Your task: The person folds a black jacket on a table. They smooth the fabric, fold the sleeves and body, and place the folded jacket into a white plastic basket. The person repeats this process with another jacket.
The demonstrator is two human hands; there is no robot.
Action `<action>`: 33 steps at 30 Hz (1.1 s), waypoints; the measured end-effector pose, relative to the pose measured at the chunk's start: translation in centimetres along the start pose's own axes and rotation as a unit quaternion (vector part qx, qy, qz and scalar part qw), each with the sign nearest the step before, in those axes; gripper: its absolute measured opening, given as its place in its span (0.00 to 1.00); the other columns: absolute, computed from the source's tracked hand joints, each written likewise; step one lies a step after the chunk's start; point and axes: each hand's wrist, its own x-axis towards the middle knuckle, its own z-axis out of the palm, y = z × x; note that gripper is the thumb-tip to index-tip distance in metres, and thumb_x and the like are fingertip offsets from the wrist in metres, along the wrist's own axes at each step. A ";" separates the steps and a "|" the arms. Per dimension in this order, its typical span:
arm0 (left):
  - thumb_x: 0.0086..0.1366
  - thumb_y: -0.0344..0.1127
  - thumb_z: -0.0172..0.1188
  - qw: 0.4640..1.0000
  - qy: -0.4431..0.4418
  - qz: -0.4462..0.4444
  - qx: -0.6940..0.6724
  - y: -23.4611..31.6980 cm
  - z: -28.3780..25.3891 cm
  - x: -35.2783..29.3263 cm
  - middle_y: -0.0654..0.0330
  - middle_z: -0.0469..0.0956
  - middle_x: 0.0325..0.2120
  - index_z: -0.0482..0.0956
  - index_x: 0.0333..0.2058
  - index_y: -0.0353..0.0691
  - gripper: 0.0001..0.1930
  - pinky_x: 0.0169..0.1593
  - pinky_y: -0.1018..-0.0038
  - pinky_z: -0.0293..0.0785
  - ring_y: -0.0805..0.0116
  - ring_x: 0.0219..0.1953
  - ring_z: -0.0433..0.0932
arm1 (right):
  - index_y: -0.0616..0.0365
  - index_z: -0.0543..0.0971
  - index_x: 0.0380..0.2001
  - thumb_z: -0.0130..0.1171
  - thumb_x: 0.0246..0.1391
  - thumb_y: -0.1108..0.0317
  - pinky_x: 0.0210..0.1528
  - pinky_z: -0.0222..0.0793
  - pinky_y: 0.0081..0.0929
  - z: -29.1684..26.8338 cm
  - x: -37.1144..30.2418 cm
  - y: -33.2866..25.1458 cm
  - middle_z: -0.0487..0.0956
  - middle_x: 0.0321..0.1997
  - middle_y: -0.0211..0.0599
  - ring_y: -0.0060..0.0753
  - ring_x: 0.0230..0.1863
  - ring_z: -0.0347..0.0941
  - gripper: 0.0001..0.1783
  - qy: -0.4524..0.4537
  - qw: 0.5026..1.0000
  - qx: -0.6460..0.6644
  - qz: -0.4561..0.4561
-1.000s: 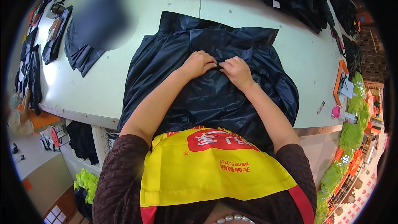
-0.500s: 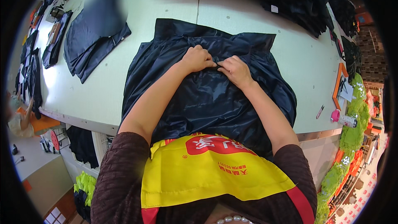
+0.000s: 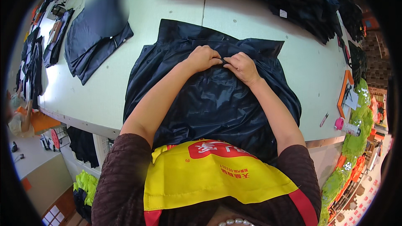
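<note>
While the folded dark garments (image 3: 94, 37) sit off at the left, the left hand (image 3: 203, 57) has its fingers curled tight, pinching the black jacket (image 3: 209, 100) at mid-chest. Right hand (image 3: 243, 68) pinches the same seam just beside it. I'd keep both edges lined up and taut (looks like a snap or zip). Jacket's glossy, crinkly, spread flat on the pale surface (image 3: 167, 4), hem hanging over the near edge.
</note>
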 end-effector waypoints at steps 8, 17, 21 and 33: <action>0.51 0.35 0.62 0.961 0.202 0.146 0.119 1.3 1.1 -0.9 0.63 0.75 0.34 0.78 0.37 0.42 0.13 0.47 0.67 0.64 0.65 0.41 0.71 | 0.56 0.80 0.30 0.57 0.52 0.60 0.38 0.69 0.30 0.3 1.5 2.6 0.77 0.28 0.37 0.41 0.34 0.73 0.11 -0.050 0.989 0.090 0.108; 0.54 0.39 0.60 0.962 0.218 0.058 0.157 1.4 0.8 0.5 0.68 0.77 0.31 0.81 0.33 0.47 0.08 0.47 0.67 0.58 0.68 0.41 0.70 | 0.60 0.78 0.39 0.47 0.56 0.70 0.45 0.70 0.33 -0.6 7.2 5.2 0.79 0.38 0.46 0.47 0.40 0.75 0.12 -0.160 0.967 0.084 0.179; 0.54 0.39 0.60 0.953 0.239 0.014 0.183 1.7 1.0 1.5 0.69 0.76 0.30 0.82 0.31 0.49 0.06 0.46 0.66 0.57 0.68 0.41 0.69 | 0.62 0.76 0.39 0.47 0.56 0.71 0.48 0.66 0.27 -0.1 8.1 7.3 0.78 0.39 0.42 0.36 0.42 0.73 0.11 -0.256 0.936 0.144 0.197; 0.49 0.30 0.54 0.929 0.321 -0.007 0.184 3.8 4.2 -1.5 0.61 0.71 0.36 0.78 0.41 0.41 0.18 0.38 0.71 0.66 0.63 0.39 0.69 | 0.62 0.75 0.30 0.56 0.44 0.77 0.45 0.68 0.30 0.4 9.5 5.0 0.75 0.36 0.42 0.41 0.39 0.72 0.06 -0.243 0.956 0.125 0.108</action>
